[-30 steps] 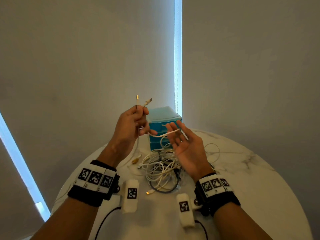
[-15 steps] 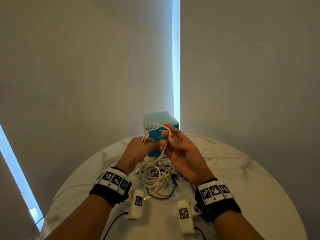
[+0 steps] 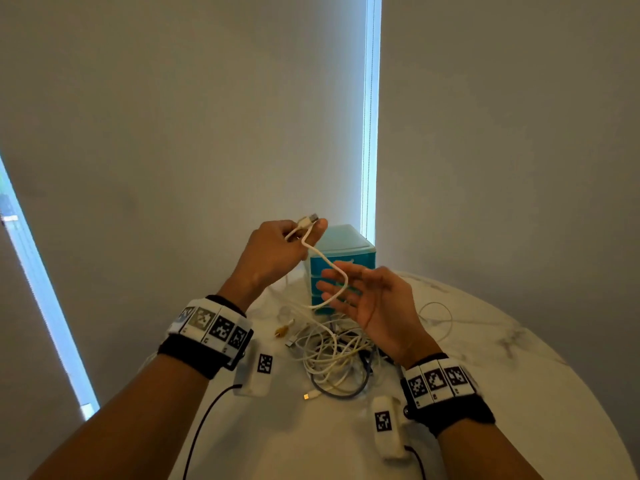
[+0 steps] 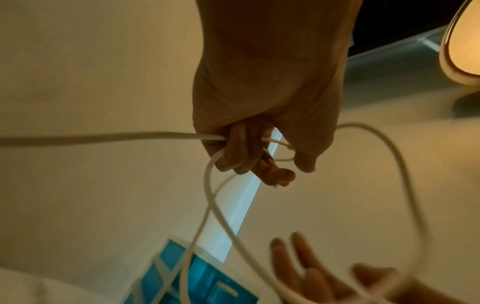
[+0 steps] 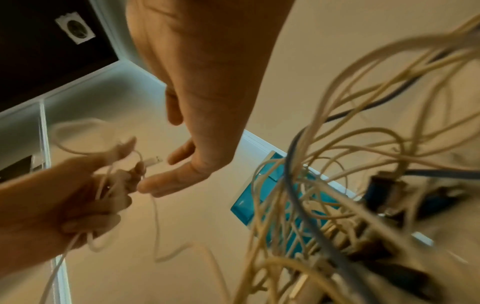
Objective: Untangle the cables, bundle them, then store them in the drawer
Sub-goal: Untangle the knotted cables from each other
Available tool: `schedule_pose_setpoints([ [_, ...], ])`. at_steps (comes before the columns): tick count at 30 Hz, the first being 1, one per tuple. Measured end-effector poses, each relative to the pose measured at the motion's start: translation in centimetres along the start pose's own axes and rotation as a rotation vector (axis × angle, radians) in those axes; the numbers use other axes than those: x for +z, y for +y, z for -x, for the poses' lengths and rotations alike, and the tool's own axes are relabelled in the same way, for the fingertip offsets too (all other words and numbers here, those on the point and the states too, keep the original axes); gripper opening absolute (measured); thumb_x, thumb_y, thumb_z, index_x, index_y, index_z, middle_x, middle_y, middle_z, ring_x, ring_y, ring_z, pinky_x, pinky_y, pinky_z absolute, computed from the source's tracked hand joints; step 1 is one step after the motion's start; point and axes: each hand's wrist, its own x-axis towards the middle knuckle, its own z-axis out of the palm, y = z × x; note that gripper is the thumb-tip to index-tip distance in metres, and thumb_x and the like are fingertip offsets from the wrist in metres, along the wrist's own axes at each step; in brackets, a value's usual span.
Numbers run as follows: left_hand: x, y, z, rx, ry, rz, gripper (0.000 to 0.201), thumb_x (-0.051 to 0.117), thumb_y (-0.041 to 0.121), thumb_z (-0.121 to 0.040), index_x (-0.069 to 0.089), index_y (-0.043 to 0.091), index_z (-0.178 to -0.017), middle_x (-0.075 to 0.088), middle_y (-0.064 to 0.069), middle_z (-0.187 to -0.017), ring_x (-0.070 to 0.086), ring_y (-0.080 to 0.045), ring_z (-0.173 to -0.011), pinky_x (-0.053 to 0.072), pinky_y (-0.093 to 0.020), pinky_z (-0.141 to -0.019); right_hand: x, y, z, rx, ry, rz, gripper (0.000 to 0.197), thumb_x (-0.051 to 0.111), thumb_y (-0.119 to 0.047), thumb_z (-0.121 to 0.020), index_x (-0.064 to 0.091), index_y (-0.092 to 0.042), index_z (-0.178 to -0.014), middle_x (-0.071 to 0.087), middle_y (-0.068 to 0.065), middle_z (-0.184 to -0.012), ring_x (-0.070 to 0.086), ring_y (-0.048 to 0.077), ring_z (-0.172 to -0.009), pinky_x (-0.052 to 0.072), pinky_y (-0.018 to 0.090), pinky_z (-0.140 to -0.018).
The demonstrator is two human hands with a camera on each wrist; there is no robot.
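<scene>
Cable [image 3: 327, 268] is gripped at its plug end by the raised left hand [image 3: 273, 251], keeping it clear of the tangle [image 3: 332, 355] on the desk [image 3: 519, 375]; the right hand [image 3: 374, 299], fingers spread, supports the hanging loop. Drawer unit [image 3: 349, 251] stands behind.

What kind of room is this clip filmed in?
Probably a home or office room: a round marble-look table against plain roller blinds, with a small teal drawer unit and a tangled cable pile.

The white cable [image 3: 325, 261] looks smooth and rubbery (plug tip metallic), the table [image 3: 519, 393] polished marble, the drawer unit [image 3: 349, 247] translucent plastic.
</scene>
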Motion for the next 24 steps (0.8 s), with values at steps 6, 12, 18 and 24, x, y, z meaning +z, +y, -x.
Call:
schedule_pose_setpoints([
  [6,-1.5,1.9,0.3,0.05,-0.047,0.131,0.055,0.059,0.072,-0.095,0.081,0.023,-0.09,0.072,0.009,-0.074,0.064,-0.011,-0.073,0.05,-0.029,-0.073,3.2,1.9,-2.9,0.213,-0.049,0.911,0.027,0.069,-0.026,-0.105,0.069,-0.023,-0.132,0.08,0.006,-0.102,0.077,0.019,-0.08,0.064,0.031,-0.075],
  [12,-3.9,0.0,1.2,0.074,-0.03,0.137,0.054,0.069,0.069,-0.09,0.074,0.017,-0.077,0.065,0.005,-0.062,0.054,-0.002,-0.058,0.043,-0.02,-0.061,2.9,0.3,-4.4,-0.038,0.162,1.193,0.022,0.062,-0.029,-0.109,0.079,-0.015,-0.11,0.07,-0.002,-0.078,0.065,0.01,-0.064,0.053,0.02,-0.056],
  [18,-0.7,-3.9,3.1,-0.054,-0.198,0.073,0.049,0.083,0.068,-0.073,0.075,0.026,-0.098,0.075,0.01,-0.094,0.07,-0.006,-0.088,0.053,-0.024,-0.072,5.1,-4.6,-4.9,-0.39,0.199,0.907,0.029,0.058,-0.03,-0.111,0.076,-0.007,-0.111,0.076,0.006,-0.084,0.073,0.019,-0.072,0.055,0.025,-0.06],
  [24,3.4,-4.9,3.4,-0.009,-0.16,0.042,0.022,0.085,0.045,-0.086,0.083,0.028,-0.101,0.079,0.013,-0.092,0.071,0.0,-0.082,0.056,-0.018,-0.075,6.7,-5.3,-4.8,-0.487,0.171,0.939,0.025,0.059,-0.033,-0.111,0.071,-0.014,-0.123,0.078,0.005,-0.1,0.078,0.019,-0.087,0.061,0.024,-0.07],
])
